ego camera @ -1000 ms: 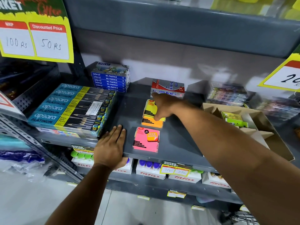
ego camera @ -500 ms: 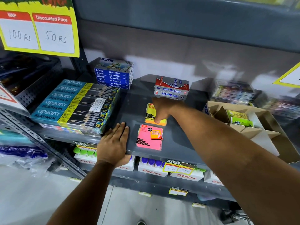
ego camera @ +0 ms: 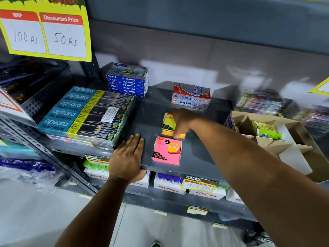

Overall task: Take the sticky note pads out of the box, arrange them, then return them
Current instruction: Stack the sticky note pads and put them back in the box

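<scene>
A pink sticky note pad (ego camera: 166, 151) lies flat near the front edge of the grey shelf (ego camera: 149, 113). Just behind it a yellow pad (ego camera: 167, 121) rests on an orange pad (ego camera: 167, 133). My right hand (ego camera: 181, 122) lies over that small stack, fingers pressing down on its right side and hiding part of it. My left hand (ego camera: 127, 157) rests flat on the shelf's front edge, left of the pink pad, holding nothing. The open cardboard box (ego camera: 292, 132) with dividers stands at the right, with green pads (ego camera: 267, 131) inside.
Apsara pencil boxes (ego camera: 85, 114) fill the shelf's left side. Blue oil pastel boxes (ego camera: 127, 81) and red-grey Softek boxes (ego camera: 191, 96) stand at the back. Colourful packs (ego camera: 258, 102) sit behind the cardboard box. Fitfizz cartons (ego camera: 169, 186) line the lower shelf.
My right hand has shifted slightly on the yellow and orange stack, fingers now reaching its front edge. The camera has moved closer. My left hand stays put.
</scene>
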The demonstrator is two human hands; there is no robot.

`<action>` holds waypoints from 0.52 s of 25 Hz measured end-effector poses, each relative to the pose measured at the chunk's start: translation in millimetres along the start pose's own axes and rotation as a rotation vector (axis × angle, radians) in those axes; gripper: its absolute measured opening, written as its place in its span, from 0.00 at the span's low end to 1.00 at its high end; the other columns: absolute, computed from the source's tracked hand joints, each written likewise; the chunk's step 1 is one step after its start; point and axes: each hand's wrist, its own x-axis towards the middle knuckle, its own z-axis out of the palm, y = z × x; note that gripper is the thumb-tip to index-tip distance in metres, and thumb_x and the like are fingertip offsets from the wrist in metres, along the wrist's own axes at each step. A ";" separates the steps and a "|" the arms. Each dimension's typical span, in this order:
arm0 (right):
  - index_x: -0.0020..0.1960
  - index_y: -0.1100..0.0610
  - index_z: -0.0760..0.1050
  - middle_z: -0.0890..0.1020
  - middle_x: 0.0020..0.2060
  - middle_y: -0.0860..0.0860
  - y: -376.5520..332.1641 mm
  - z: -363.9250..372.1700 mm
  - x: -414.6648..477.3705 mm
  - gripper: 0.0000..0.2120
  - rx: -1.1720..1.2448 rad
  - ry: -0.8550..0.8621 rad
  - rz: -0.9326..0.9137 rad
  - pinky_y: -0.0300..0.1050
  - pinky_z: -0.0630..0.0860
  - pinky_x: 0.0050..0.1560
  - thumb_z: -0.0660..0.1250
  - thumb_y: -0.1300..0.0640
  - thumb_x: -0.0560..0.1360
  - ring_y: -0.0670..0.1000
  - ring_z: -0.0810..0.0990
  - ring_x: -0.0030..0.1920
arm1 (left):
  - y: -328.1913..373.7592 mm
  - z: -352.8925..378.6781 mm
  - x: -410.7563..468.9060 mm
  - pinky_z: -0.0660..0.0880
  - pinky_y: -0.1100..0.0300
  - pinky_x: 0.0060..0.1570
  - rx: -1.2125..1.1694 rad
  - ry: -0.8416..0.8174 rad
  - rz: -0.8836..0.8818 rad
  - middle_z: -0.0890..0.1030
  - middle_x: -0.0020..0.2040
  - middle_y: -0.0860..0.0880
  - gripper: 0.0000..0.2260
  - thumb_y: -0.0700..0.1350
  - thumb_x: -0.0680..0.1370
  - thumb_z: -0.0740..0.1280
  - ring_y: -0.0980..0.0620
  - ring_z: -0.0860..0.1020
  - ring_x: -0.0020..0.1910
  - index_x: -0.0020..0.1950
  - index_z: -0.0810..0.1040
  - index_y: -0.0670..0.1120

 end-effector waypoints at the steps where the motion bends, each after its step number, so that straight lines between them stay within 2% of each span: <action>1: 0.64 0.55 0.67 0.78 0.49 0.53 0.3 0.6 -0.5 0.38 -0.001 0.008 0.004 0.41 0.71 0.31 0.80 0.50 0.59 0.55 0.79 0.45 | -0.1 0.0 0.2 0.68 0.43 0.64 -0.004 -0.001 0.000 0.72 0.69 0.36 0.40 0.50 0.57 0.74 0.37 0.73 0.66 0.68 0.72 0.38; 8: 0.58 0.53 0.66 0.78 0.49 0.52 -2.1 -13.9 -14.4 0.36 0.045 0.059 -0.027 0.44 0.75 0.37 0.80 0.47 0.57 0.54 0.78 0.45 | -1.1 0.6 -0.4 0.67 0.44 0.66 -0.009 -0.011 -0.003 0.71 0.70 0.37 0.41 0.52 0.59 0.73 0.38 0.71 0.68 0.69 0.70 0.39; 10: 0.56 0.52 0.66 0.78 0.48 0.51 -10.2 -19.3 -22.7 0.35 0.032 0.016 -0.054 0.44 0.74 0.35 0.81 0.46 0.57 0.53 0.79 0.44 | -2.0 1.0 -0.4 0.66 0.44 0.67 -0.006 -0.021 -0.003 0.71 0.71 0.37 0.42 0.54 0.59 0.72 0.38 0.71 0.68 0.70 0.69 0.39; 13: 0.51 0.53 0.68 0.77 0.40 0.49 -24.4 -17.9 -39.5 0.29 -0.083 -0.025 -0.095 0.42 0.68 0.28 0.79 0.44 0.59 0.49 0.78 0.37 | -0.6 0.6 -0.4 0.66 0.45 0.66 -0.013 -0.020 -0.011 0.71 0.71 0.38 0.42 0.54 0.59 0.72 0.39 0.71 0.68 0.70 0.70 0.40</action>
